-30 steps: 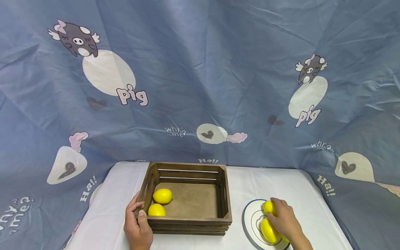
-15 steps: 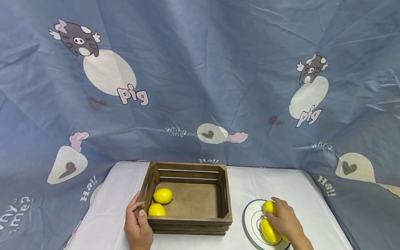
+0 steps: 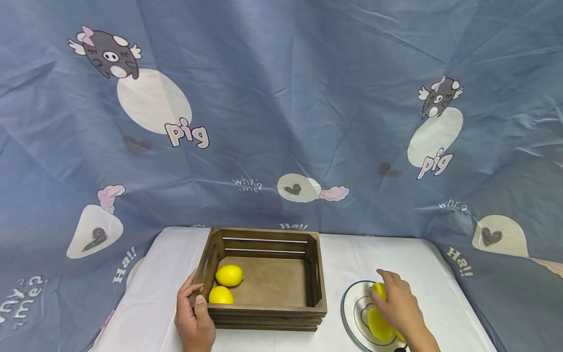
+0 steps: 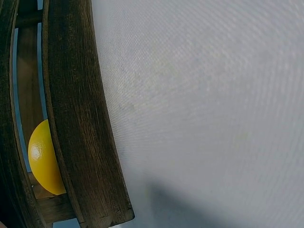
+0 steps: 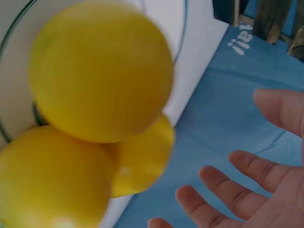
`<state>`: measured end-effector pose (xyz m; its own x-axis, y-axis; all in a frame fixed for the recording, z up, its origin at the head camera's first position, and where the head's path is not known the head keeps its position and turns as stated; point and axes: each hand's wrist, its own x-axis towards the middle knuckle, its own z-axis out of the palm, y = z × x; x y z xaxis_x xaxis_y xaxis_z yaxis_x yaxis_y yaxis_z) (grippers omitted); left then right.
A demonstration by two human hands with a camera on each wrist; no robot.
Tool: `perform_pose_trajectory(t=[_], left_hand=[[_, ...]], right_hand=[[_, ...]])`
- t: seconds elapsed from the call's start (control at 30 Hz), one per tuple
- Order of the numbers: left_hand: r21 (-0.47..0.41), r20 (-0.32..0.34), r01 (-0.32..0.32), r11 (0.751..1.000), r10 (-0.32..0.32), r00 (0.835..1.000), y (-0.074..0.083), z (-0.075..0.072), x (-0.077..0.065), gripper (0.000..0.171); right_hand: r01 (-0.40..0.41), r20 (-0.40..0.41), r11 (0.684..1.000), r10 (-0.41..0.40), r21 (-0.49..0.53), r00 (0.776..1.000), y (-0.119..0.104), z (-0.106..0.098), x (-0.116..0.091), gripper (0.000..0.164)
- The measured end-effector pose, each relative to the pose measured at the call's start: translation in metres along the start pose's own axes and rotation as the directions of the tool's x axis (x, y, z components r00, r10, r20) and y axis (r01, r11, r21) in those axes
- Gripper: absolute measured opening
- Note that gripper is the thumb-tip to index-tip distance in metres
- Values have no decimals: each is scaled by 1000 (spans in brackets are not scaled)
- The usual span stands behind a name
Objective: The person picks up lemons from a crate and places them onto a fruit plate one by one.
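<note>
My left hand (image 3: 193, 318) grips the front left corner of a brown slatted wooden crate (image 3: 266, 318), thumb toward the front wall, fingers along the left side. Two yellow lemons lie in it, the rear lemon (image 3: 229, 275) and the front lemon (image 3: 221, 295). To the right, a white plate (image 3: 353, 305) with dark rings bears several lemons, among them a near lemon (image 3: 378, 325). Over the plate is my right hand (image 3: 398, 305), fingers spread, holding nothing. In the right wrist view, its fingers stand apart from the top lemon (image 5: 102, 71). The hand partly hides the plate's lemons in the head view.
A white cloth (image 3: 338, 264) covers the table under crate and plate. Behind and on both sides hangs a blue curtain (image 3: 246, 98) with pig prints. In the left wrist view, a lemon (image 4: 43, 159) shows through the gap between crate slats.
My right hand has let go of the far lemon on the plate; it has risen slightly, and its fingers have spread. The left hand and the crate have stayed put.
</note>
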<state>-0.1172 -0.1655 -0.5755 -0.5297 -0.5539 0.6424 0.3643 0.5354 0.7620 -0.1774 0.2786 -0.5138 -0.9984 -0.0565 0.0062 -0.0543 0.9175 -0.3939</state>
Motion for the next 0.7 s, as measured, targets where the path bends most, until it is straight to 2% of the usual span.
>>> perform_pose_trajectory(t=[0.3,0.43,0.57,0.7], left_hand=[[14,13,24,1000,-24,1000,0,-1,0,22],[16,15,31,999,-31,999,-1,-1,0,23],[33,26,68,997,-69,997,-1,-1,-1,25],[40,37,86,995,-88,995,-1,-2,-2,26]], right_hand=[[109,-78,991,-103,72,992,-29,-12,-1,58],[178,-108,980,-169,83,980,-44,-16,2,56],[239,-130,967,-227,87,965,-62,-17,5,56],[306,-156,948,-290,85,944,-80,-16,7,56]])
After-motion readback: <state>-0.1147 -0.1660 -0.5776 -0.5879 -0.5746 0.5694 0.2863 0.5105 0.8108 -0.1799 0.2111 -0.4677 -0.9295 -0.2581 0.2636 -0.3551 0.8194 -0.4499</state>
